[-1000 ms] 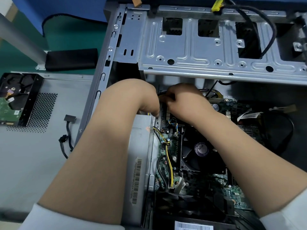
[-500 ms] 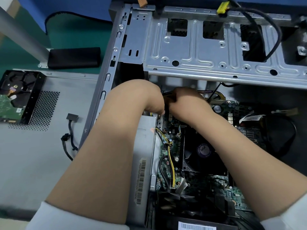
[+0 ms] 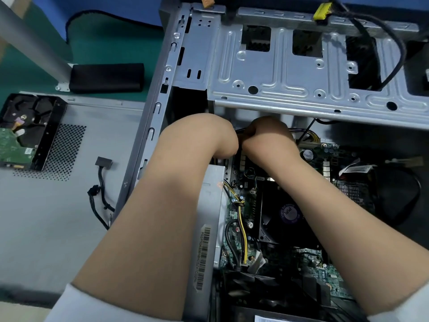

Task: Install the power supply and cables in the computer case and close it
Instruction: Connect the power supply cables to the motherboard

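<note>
The open computer case [image 3: 148, 126] lies on its side. The grey power supply [image 3: 210, 228] sits inside along its left wall, a barcode label on its top. Both my hands reach deep under the drive cage [image 3: 301, 89]. My left hand [image 3: 216, 138] bends down at the wrist, so its fingers are hidden. My right hand [image 3: 267, 135] is curled around a bundle of black and coloured power cables [image 3: 308, 135] at the far edge of the motherboard [image 3: 329, 270]. A yellow-and-black cable [image 3: 241, 226] runs from the power supply onto the board.
The detached side panel [image 3: 58, 228] lies flat to the left, with a hard drive in a black bracket [image 3: 25, 133] and a loose black SATA cable [image 3: 102, 182] on it. The CPU fan [image 3: 285, 214] sits mid-board. A yellow-tipped black cable [image 3: 322, 13] loops over the cage.
Both hands have pushed slightly farther in under the drive cage and closer together. The view has shifted a little; nothing else has moved.
</note>
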